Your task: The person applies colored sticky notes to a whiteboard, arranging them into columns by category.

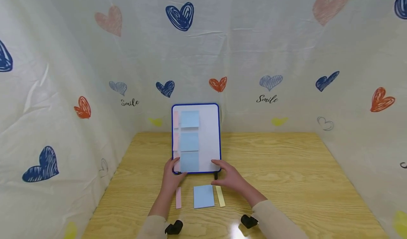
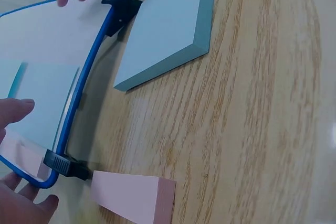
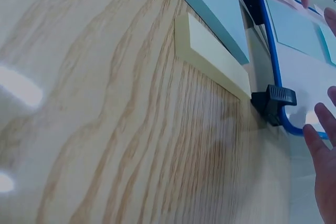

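A blue-framed whiteboard (image 1: 210, 136) stands on the table on black clip feet (image 3: 273, 103). Down its left part run blue sticky notes (image 1: 189, 141) in a column, beside smaller pink ones (image 1: 176, 120). My left hand (image 1: 170, 177) is at the board's lower left corner, fingers by the edge and the lowest pink note, thumb near the bottom. Close to the lower right edge is my right hand (image 1: 230, 177), fingers spread and fingertips at the board's white surface. Neither hand grips anything.
Before the board lie a pink strip pad (image 1: 178, 197), a square blue note pad (image 1: 204, 196) and a yellow strip pad (image 1: 220, 196) on the wooden table (image 1: 279, 168). A white curtain (image 1: 241, 55) printed with hearts hangs behind and at both sides.
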Tool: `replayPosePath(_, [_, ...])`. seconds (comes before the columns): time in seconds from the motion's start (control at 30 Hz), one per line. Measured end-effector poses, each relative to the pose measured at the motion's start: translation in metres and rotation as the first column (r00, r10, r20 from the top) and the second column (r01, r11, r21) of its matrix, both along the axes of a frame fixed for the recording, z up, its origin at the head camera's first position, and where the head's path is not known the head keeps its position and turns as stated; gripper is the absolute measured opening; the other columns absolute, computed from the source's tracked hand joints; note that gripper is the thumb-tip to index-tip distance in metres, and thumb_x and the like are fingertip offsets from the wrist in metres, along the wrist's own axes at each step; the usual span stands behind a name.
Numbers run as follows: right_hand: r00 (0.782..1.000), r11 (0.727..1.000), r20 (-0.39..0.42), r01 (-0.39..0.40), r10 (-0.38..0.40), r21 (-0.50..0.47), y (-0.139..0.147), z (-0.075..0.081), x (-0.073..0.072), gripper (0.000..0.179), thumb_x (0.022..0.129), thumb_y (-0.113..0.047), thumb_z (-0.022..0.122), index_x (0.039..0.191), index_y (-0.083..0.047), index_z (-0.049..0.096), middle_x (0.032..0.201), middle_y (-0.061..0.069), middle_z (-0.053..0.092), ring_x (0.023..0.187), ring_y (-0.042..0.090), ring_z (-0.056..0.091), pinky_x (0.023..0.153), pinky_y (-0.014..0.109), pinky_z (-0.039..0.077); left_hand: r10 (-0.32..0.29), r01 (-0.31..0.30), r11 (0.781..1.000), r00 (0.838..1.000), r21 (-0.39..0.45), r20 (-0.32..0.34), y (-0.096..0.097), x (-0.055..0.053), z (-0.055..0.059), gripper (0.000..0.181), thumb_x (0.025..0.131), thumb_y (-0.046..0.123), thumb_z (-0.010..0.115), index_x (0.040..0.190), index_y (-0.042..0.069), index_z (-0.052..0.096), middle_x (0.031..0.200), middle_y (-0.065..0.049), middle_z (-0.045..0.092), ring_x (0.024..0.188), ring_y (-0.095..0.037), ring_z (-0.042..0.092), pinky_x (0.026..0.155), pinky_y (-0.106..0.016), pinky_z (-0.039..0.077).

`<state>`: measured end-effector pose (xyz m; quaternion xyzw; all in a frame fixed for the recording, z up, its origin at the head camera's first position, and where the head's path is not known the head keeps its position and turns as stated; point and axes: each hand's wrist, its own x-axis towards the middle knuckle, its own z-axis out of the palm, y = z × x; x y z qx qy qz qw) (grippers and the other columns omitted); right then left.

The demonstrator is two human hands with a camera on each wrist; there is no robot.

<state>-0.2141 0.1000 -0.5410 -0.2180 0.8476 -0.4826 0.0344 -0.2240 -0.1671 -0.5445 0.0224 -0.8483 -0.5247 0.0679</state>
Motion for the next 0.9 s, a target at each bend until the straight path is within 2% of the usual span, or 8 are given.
replayPosePath(0.1, [1.000,0.998,0.015,-0.007,0.008,-0.063,0.005,0.006,0.008,0.076,0.077,-0.013,0.084,0.143,-0.005,0.047,0.142,0.015,0.048,0.130,0.038,0.042,0.103,0.057,0.037,-0.017,0.017,1.000,1.000,-0.008,-0.002,0.000,0.008,0.004,0.067,0.075,-0.001,0.081,0.135,0.004,0.052,0.152,-0.027,0.026,0.139,-0.046,0.023,0.109,-0.058,0.027])
replayPosePath(0.23, [0.999,0.993,0.006,-0.039,0.040,-0.113,0.011,0.003,0.013,0.075,0.078,-0.007,0.082,0.143,-0.001,0.045,0.138,0.016,0.052,0.124,0.039,0.047,0.101,0.059,0.037,-0.018,0.018,1.000,1.000,-0.021,0.008,0.002,0.020,0.008,0.066,0.075,-0.001,0.080,0.134,0.005,0.053,0.152,-0.028,0.024,0.138,-0.048,0.023,0.108,-0.060,0.028])
replayPosePath(0.37, [0.999,0.990,0.007,-0.048,0.049,-0.131,0.020,-0.008,0.015,0.074,0.078,-0.013,0.083,0.142,-0.003,0.047,0.136,0.011,0.054,0.120,0.035,0.051,0.100,0.057,0.040,-0.036,0.033,0.997,0.999,-0.063,-0.038,0.011,0.033,0.009,0.062,0.072,-0.001,0.081,0.129,0.003,0.057,0.144,-0.028,0.036,0.132,-0.049,0.031,0.104,-0.062,0.032])
replayPosePath(0.47, [0.999,0.989,0.025,-0.030,0.033,-0.143,0.027,-0.012,0.021,0.073,0.078,-0.013,0.083,0.141,-0.004,0.048,0.135,0.010,0.054,0.119,0.034,0.051,0.099,0.056,0.041,-0.058,0.047,0.991,0.995,-0.127,-0.085,0.021,0.042,0.010,0.059,0.069,0.002,0.083,0.124,0.004,0.061,0.133,-0.024,0.047,0.126,-0.047,0.038,0.103,-0.060,0.033])
replayPosePath(0.57, [0.999,0.989,0.036,-0.003,0.009,-0.148,0.032,-0.013,0.029,0.072,0.077,-0.008,0.083,0.141,-0.002,0.048,0.134,0.012,0.055,0.118,0.036,0.052,0.098,0.056,0.041,-0.087,0.073,0.987,0.992,-0.141,-0.096,0.033,0.049,0.010,0.058,0.069,0.004,0.084,0.123,0.006,0.063,0.127,-0.018,0.052,0.120,-0.042,0.044,0.101,-0.057,0.035])
replayPosePath(0.63, [0.999,0.986,0.037,0.014,-0.008,-0.164,0.034,-0.012,0.035,0.073,0.076,-0.003,0.082,0.139,0.002,0.048,0.133,0.016,0.056,0.116,0.040,0.053,0.097,0.058,0.041,-0.123,0.109,0.987,0.986,-0.121,-0.109,0.040,0.051,0.010,0.059,0.068,0.004,0.085,0.123,0.006,0.063,0.125,-0.016,0.054,0.116,-0.041,0.047,0.098,-0.055,0.038])
replayPosePath(0.77, [0.999,0.981,0.042,0.036,-0.029,-0.193,0.037,-0.015,0.042,0.073,0.075,0.002,0.081,0.138,0.008,0.046,0.130,0.023,0.057,0.113,0.045,0.053,0.095,0.060,0.041,-0.189,0.184,0.981,0.979,-0.068,-0.076,0.053,0.053,0.006,0.059,0.071,0.004,0.085,0.125,0.007,0.061,0.124,-0.014,0.055,0.110,-0.039,0.050,0.092,-0.052,0.044])
replayPosePath(0.9, [0.994,0.978,0.099,0.061,-0.042,-0.202,0.040,-0.024,0.044,0.073,0.075,-0.002,0.082,0.139,0.004,0.047,0.130,0.017,0.058,0.114,0.040,0.054,0.096,0.053,0.043,-0.227,0.226,0.974,0.973,-0.032,-0.028,0.064,0.054,-0.001,0.059,0.073,0.006,0.084,0.127,0.008,0.061,0.127,-0.014,0.055,0.111,-0.039,0.050,0.091,-0.052,0.045])
